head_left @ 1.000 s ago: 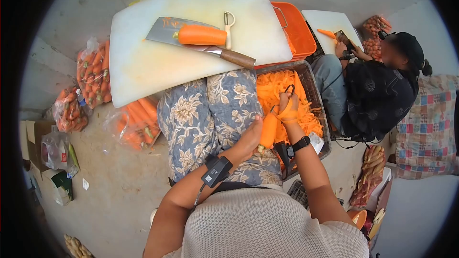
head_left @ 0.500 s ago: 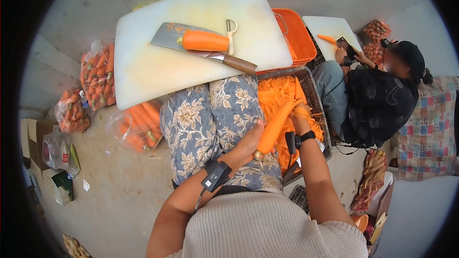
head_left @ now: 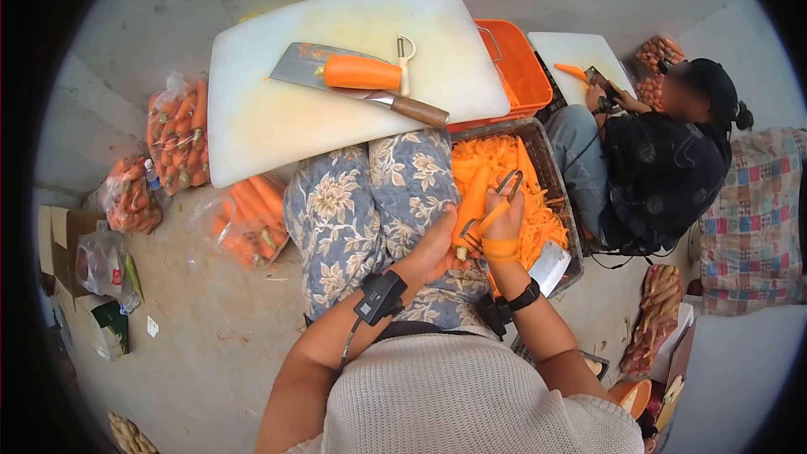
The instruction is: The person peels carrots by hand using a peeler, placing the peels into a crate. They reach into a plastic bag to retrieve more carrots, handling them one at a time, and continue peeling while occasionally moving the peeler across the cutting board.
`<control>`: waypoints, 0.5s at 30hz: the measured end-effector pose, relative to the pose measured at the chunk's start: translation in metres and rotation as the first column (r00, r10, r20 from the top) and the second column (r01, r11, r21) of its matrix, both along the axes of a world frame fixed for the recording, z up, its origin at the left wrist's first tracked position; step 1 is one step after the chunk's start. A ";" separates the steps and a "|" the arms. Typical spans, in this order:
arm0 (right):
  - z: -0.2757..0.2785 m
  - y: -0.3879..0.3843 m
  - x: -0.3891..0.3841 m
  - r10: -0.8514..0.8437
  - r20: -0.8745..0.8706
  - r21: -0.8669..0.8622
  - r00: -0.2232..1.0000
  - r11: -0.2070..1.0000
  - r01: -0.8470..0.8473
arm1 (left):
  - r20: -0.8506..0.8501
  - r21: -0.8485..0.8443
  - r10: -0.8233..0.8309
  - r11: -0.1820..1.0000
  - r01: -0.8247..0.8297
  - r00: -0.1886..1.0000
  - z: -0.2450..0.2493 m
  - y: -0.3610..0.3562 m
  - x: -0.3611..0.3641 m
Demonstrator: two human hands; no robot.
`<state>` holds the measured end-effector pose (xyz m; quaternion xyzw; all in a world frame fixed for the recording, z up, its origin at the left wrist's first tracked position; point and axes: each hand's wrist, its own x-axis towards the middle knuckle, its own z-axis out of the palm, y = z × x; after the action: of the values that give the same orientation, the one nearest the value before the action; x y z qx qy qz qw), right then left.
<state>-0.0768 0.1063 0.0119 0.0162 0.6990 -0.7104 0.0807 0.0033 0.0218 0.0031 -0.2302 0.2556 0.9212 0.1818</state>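
Note:
My left hand (head_left: 439, 240) is closed around the thick lower end of a peeled carrot (head_left: 472, 206), held over my lap beside the crate. My right hand (head_left: 503, 220) grips a peeler (head_left: 511, 182), its metal loop standing up past the fingers, close to the carrot. A strip of carrot peel (head_left: 501, 249) drapes across the right wrist. Below, a dark crate (head_left: 575, 231) holds a heap of carrot peels (head_left: 542, 223). On the white cutting board (head_left: 277, 134) lie a cleaver (head_left: 420, 111), a cut carrot (head_left: 363, 72) resting on its blade, and a second peeler (head_left: 405, 63).
An orange tub (head_left: 530, 67) stands behind the crate. Bagged carrots (head_left: 178, 134) sit on the floor at left, with another bag (head_left: 248, 219) nearer my legs. To the right, a co-worker (head_left: 664, 168) sits at a smaller cutting board (head_left: 576, 50). A flat pale blade-like piece (head_left: 551, 267) leans in the crate.
My right hand has drawn back from the carrot's far tip towards its thick end, turning so the peeler shows. The carrot now points more steeply away from me.

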 end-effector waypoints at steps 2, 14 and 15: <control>-0.016 -0.002 -0.002 0.025 -0.086 0.035 0.996 0.999 -0.022 | 0.045 -0.005 0.010 1.000 -0.010 0.999 0.005 -0.002 0.000; -0.045 0.005 -0.056 -0.046 -0.157 0.342 0.986 0.934 0.098 | 0.026 -0.107 -0.010 0.994 0.013 1.000 -0.005 0.001 0.000; -0.056 0.010 -0.067 -0.078 -0.170 0.404 0.982 0.904 0.141 | 0.032 -0.102 -0.005 0.995 0.008 0.999 -0.005 0.000 -0.001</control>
<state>-0.1435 0.1164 -0.0439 0.0188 0.8357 -0.5486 -0.0175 0.0028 0.0221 -0.0023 -0.2530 0.3003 0.9025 0.1768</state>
